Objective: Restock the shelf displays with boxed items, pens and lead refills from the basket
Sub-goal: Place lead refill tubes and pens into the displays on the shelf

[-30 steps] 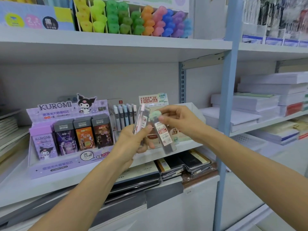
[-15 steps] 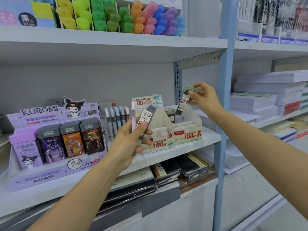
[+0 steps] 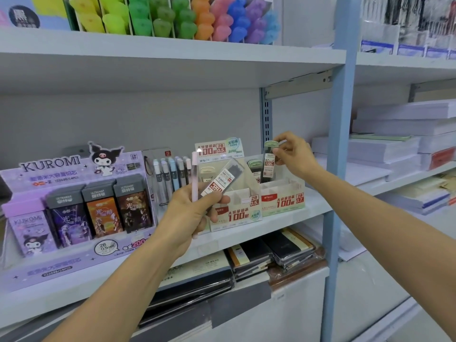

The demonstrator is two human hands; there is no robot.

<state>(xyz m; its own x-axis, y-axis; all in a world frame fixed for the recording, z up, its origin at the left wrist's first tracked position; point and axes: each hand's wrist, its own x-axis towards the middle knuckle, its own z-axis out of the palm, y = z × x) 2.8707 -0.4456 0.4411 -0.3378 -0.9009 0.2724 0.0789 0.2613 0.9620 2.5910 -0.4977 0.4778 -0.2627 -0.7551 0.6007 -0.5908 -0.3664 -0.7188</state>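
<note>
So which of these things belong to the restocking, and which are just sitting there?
In use: lead case in right hand; second lead case and pen in left hand; beige display boxes.
Just there: Kuromi display, coloured markers, paper stacks, notebooks below.

A green-capped refill [image 3: 269,161] hangs upright, pinched at its cap by the right hand [image 3: 294,155]. The left hand [image 3: 190,213] grips a pale pink pen [image 3: 195,174], upright, and a dark refill [image 3: 223,180], red-labelled, tilted rightward.

pen [image 3: 195,174]: mid shaft behind left hand [image 3: 190,215] | highlighters [image 3: 172,21]: tops cut off | lead refill [image 3: 269,161]: print too small
</note>
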